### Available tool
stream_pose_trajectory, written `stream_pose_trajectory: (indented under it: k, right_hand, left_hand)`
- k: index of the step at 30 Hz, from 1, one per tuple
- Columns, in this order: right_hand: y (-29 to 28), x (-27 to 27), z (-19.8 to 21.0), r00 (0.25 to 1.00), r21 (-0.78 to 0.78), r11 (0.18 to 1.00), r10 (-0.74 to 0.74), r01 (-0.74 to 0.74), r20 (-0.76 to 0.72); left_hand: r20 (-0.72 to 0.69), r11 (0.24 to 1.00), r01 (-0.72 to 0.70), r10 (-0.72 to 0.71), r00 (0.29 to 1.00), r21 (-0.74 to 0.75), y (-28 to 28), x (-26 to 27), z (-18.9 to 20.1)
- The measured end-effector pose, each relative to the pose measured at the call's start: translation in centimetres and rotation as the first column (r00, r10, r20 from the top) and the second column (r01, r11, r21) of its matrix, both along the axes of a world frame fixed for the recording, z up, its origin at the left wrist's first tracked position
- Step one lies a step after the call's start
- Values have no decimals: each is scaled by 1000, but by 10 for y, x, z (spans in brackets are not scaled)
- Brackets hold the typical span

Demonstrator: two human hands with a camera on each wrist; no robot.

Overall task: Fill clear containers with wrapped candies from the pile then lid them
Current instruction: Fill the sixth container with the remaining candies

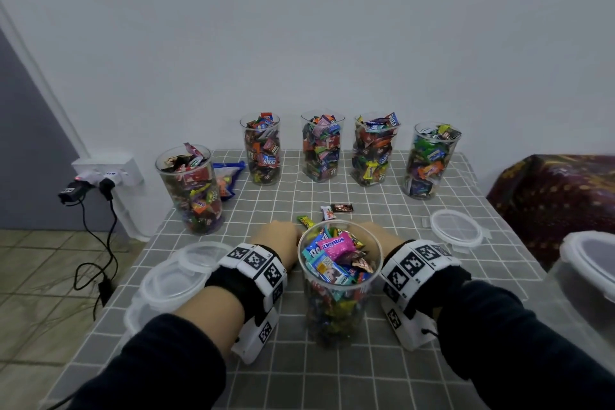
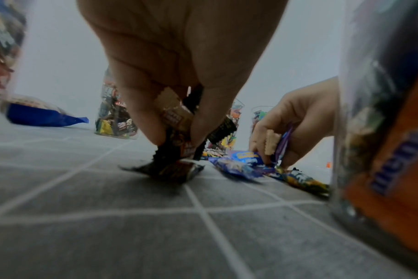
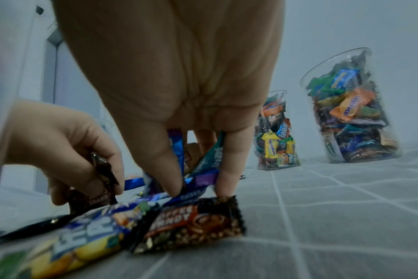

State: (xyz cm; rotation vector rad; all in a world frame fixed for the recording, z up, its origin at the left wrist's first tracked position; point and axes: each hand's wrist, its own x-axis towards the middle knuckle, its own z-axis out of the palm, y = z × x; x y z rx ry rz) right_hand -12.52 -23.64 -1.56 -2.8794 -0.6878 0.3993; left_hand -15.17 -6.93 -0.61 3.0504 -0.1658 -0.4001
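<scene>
While the head cam mostly hides the fingers, both hands sit on the checked tablecloth (image 1: 382, 200) behind the near clear container (image 1: 339, 280), which is heaped with candies, and five more full containers (image 1: 321, 146) stand further back. A loose lid (image 1: 456, 228) lies at right. On the left wrist cam, the left hand (image 2: 179, 79) pinches dark wrapped candies (image 2: 177, 120). On the right wrist cam, the right hand (image 3: 179, 105) clutches blue and purple wrappers (image 3: 198, 179), I think several, over the pile (image 3: 155, 222).
</scene>
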Motion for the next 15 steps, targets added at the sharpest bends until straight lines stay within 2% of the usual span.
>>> stream_pose_trajectory:
  k: [6, 12, 15]
  right_hand:
    - [-10, -2, 2, 998, -9, 999, -33, 33, 52]
    - [-25, -11, 22, 978, 237, 957, -192, 168, 82]
    - [-32, -17, 39, 973, 350, 921, -213, 170, 89]
  left_hand:
    - [76, 987, -48, 60, 995, -152, 3, -5, 4]
    - [229, 933, -48, 137, 964, -357, 8, -12, 0]
    - [284, 894, -49, 194, 939, -445, 10, -15, 5]
